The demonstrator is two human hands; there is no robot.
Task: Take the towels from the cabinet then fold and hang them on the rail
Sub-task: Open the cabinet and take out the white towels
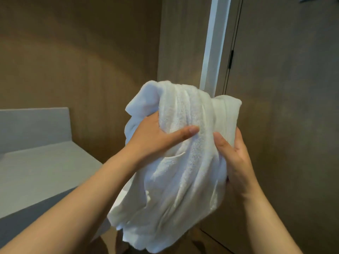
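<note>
Between the gripping left hand (152,136) and right hand (236,158) hangs a bunched, rumpled white towel (179,162).

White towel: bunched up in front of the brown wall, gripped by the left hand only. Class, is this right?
No. The head view shows the right hand gripping the white towel too, beside the left hand. The rest holds: bunched, before the brown wall.

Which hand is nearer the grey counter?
Left. The left hand grips the white towel on the side toward the grey counter; the right hand grips its far side.
</note>
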